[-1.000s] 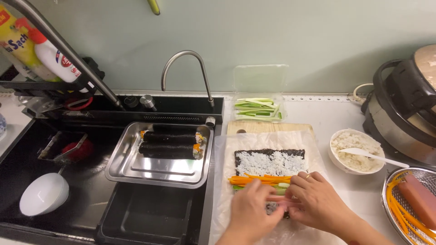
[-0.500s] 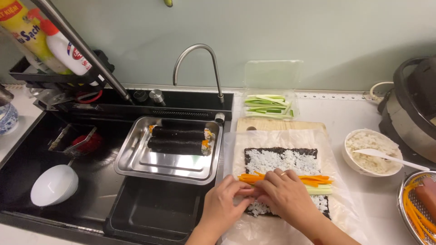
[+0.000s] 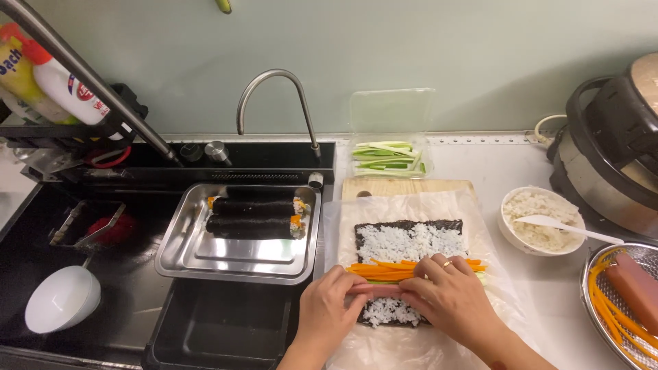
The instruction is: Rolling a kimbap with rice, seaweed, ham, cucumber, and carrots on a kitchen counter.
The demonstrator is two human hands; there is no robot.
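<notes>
A pink strip of sausage [image 3: 378, 290] lies across the rice-covered seaweed sheet [image 3: 408, 241], just below a row of carrot sticks [image 3: 384, 270], and both hands are on it. The left hand [image 3: 327, 308] pinches the strip's left end between thumb and fingertips, narrow grip. The right hand [image 3: 452, 296] presses down on the strip's right part, fingers close together and curled over it, a ring showing on one finger. Green cucumber peeks out beside the carrot near the right edge of the sheet.

The sheet sits on a clear plastic wrap [image 3: 493, 219] spread over a wooden cutting board [image 3: 411, 186] on the white counter. Behind the board, a clear plastic box [image 3: 388, 154] holds cucumber strips, lid up. To the right, a white bowl of rice [image 3: 538, 223] with a white spoon [image 3: 562, 226] resting in it. At the far right edge, a metal strainer [image 3: 617, 301] holds more carrot sticks and a pink sausage block, with a rice cooker [image 3: 610, 157] behind it.

To the left, a steel tray [image 3: 199, 250] rests over the dark sink, carrying two finished seaweed rolls [image 3: 252, 218] side by side. A curved tap [image 3: 274, 79] rises behind it. A white bowl [image 3: 63, 307] lies low in the sink at far left.
</notes>
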